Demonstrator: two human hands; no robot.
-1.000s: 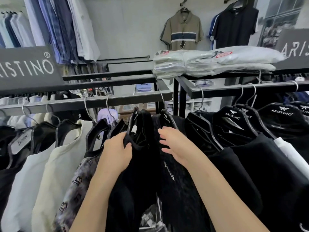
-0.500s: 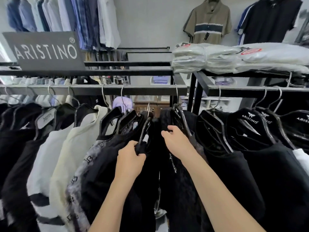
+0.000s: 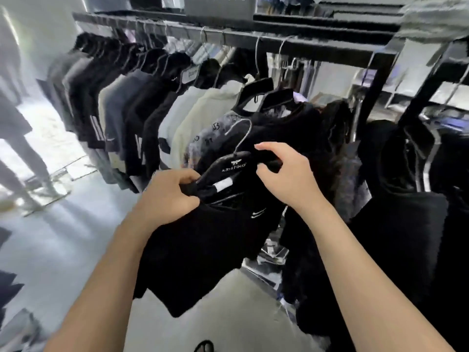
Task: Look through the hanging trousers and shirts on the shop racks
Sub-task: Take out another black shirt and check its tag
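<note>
Item 1: black shirt (image 3: pixel 203 240) on a black hanger (image 3: pixel 228 163) printed with white lettering, off the rail and held out in front of the rack; its wire hook (image 3: pixel 241 133) points up, free of the rail.

Item 2: my left hand (image 3: pixel 167 196), fingers curled round the left end of the hanger and the shirt's collar.

Item 3: my right hand (image 3: pixel 289 176), fingers pinching the right end of the hanger, thumb on top.

Item 4: black rail (image 3: pixel 279 43) across the top, carrying a row of hung shirts (image 3: pixel 142 107) in black, grey, cream and white, running away to the left. A patterned grey shirt (image 3: pixel 213 130) hangs just behind the held one.

Item 5: more black garments (image 3: pixel 406 199) hanging to the right.

Item 6: pale glossy floor (image 3: pixel 63 237) below; much of the picture is blurred.
</note>
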